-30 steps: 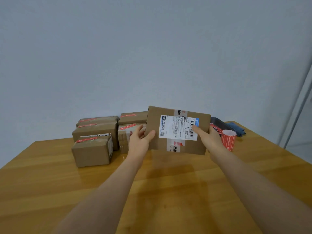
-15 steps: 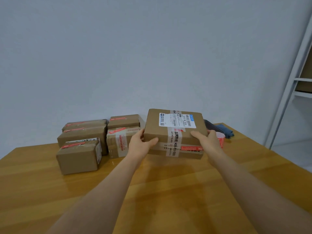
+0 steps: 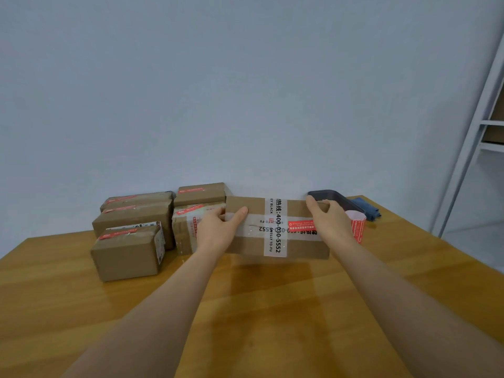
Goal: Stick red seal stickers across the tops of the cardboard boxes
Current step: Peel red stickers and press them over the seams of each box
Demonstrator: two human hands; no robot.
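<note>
Head view: both hands hold one flat cardboard box [image 3: 275,227] just above the wooden tabletop [image 3: 272,309], toward its far edge and a little right of the middle. The left hand [image 3: 218,231] grips the box's left end, thumb lying on the face turned to the camera and fingers curled behind it. The right hand [image 3: 327,219] grips the right end, fingers hooked over the upper right corner. The box is tipped so that its taped face looks at the camera; a white tape strip [image 3: 276,227] printed with black digits crosses it from top to bottom, clear tape runs along its length, and a red seal sticker [image 3: 301,226] lies on that face just left of the right hand. At the far left of the tabletop stands a group of sealed cardboard boxes [image 3: 136,225], stacked and touching one another, each with a red sticker on top; the nearest of them, a small box [image 3: 126,253], carries a white label on its right side. Behind the right hand, near the far right corner, sits a roll of red stickers [image 3: 357,225], partly hidden. Past it lie a dark tray [image 3: 338,199] and a folded blue cloth [image 3: 366,208]. A pale metal shelf frame [image 3: 474,126] stands off the tabletop's right edge.
</note>
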